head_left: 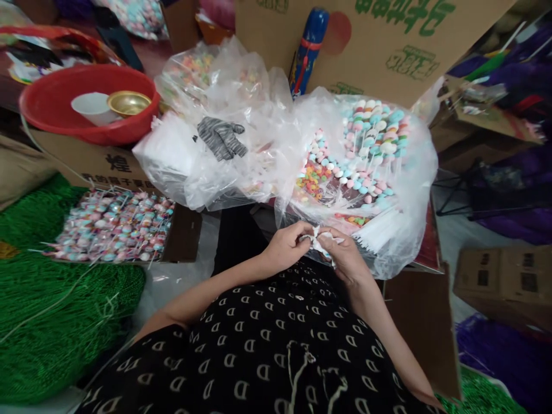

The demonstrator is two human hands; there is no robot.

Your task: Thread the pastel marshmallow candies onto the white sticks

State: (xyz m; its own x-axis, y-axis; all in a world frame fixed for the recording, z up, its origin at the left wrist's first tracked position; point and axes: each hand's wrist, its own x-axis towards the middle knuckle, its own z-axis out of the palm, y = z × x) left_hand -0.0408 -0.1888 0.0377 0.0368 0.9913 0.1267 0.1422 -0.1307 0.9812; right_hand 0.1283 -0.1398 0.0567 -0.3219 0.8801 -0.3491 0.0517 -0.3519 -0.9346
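Note:
Close to my body, both hands pinch one crumpled white piece (321, 240), which looks like tissue or thin wrapping. My left hand (287, 247) grips its left side with thumb and fingers. On the other side my right hand (345, 253) is closed round it, covering part of it. Just beyond lies a clear plastic sheet (414, 230) with marshmallow candy skewers (379, 129) in pastel colours. Loose marshmallows (366, 187), orange and green gummy candies (314, 179) and a bundle of white sticks (382, 233) lie there too.
At left, a box holds many wrapped candy skewers (116, 224), above green netting (64, 310). A red basin (47, 109) contains two bowls. A grey glove (222, 138) lies on plastic bags. A blue thermos (308, 52) stands before a large carton (379, 46). Cartons (504, 282) are at right.

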